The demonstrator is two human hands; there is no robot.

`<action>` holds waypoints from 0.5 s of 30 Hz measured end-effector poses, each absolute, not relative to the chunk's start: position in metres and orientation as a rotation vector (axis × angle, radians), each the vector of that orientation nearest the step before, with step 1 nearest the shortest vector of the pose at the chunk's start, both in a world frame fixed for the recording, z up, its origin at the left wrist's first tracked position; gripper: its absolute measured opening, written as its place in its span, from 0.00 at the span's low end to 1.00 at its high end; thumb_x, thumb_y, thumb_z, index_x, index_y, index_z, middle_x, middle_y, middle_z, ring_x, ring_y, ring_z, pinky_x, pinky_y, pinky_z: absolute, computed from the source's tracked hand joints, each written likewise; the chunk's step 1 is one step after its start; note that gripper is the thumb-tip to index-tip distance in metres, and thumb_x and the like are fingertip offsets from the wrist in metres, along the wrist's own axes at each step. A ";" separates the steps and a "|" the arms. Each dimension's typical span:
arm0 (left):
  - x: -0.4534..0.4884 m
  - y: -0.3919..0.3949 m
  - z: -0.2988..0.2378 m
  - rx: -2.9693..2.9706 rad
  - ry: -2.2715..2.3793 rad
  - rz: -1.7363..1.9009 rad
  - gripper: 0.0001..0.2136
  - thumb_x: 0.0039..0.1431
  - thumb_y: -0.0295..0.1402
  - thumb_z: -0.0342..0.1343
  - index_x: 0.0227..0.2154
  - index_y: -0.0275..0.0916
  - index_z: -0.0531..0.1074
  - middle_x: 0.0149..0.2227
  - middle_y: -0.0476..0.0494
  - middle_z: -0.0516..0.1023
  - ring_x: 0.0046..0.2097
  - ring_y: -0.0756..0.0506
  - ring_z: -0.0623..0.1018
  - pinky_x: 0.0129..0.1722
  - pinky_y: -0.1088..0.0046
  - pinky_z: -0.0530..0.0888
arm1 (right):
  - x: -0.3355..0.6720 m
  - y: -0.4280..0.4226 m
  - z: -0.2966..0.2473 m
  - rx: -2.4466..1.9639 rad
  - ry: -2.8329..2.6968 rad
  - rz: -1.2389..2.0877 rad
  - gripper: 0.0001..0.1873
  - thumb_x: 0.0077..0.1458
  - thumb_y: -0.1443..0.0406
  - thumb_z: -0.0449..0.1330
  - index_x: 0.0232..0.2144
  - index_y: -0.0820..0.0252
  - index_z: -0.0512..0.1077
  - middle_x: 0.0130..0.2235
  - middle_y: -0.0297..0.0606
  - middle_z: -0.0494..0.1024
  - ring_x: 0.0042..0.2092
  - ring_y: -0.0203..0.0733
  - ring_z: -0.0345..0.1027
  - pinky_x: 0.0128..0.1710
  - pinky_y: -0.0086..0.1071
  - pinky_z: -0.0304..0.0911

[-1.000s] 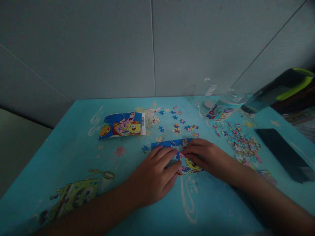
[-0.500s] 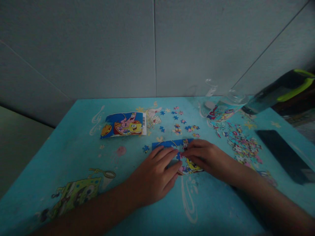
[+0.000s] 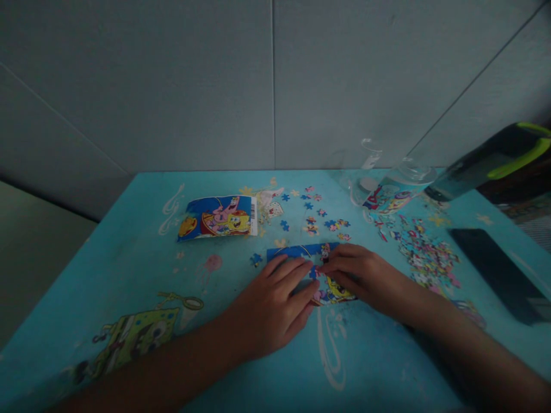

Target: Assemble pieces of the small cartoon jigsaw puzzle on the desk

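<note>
In the middle of the table lies a partly assembled jigsaw puzzle (image 3: 297, 251) with a blue top edge and yellow and pink cartoon parts. Across its left side rests my left hand (image 3: 275, 307), fingers stretched out and slightly apart, hiding some of the picture. My right hand (image 3: 365, 271) comes in from the right, its thumb and forefinger pinched on a small puzzle piece (image 3: 317, 272) at the puzzle's inner area. Whether that piece sits fully flat, I cannot tell. One loose blue piece (image 3: 256, 260) lies just left of the puzzle.
Several loose pieces (image 3: 310, 223) are spread behind the puzzle. A printed picture packet (image 3: 219, 218) lies back left. To the right are a heap of mixed pieces (image 3: 424, 252), a dark phone-like slab (image 3: 495, 272), a clear plastic jar (image 3: 398, 186) and a dark bottle (image 3: 477, 158).
Both hands keep almost the same place on the puzzle. The whole view has shifted very slightly; nothing else visibly moves.
</note>
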State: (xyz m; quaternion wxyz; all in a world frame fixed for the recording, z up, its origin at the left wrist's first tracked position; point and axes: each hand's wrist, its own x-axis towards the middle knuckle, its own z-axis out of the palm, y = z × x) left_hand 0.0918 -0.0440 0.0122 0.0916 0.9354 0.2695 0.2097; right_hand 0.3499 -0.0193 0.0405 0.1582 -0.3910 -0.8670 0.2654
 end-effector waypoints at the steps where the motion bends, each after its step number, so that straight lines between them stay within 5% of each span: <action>1: 0.092 -0.044 0.012 2.780 0.802 0.620 0.16 0.71 0.34 0.51 0.58 0.37 0.72 0.63 0.32 0.70 0.66 0.36 0.68 0.66 0.45 0.66 | 0.350 -0.019 0.040 -1.117 -2.479 0.760 0.12 0.67 0.68 0.59 0.48 0.52 0.79 0.43 0.38 0.78 0.44 0.42 0.73 0.46 0.36 0.68; 15: 0.092 -0.044 0.013 2.766 0.806 0.605 0.16 0.71 0.35 0.51 0.57 0.36 0.73 0.62 0.32 0.71 0.66 0.35 0.69 0.66 0.45 0.65 | 0.350 -0.019 0.040 -1.085 -2.476 0.755 0.12 0.67 0.68 0.59 0.48 0.51 0.79 0.43 0.37 0.78 0.44 0.41 0.73 0.46 0.34 0.67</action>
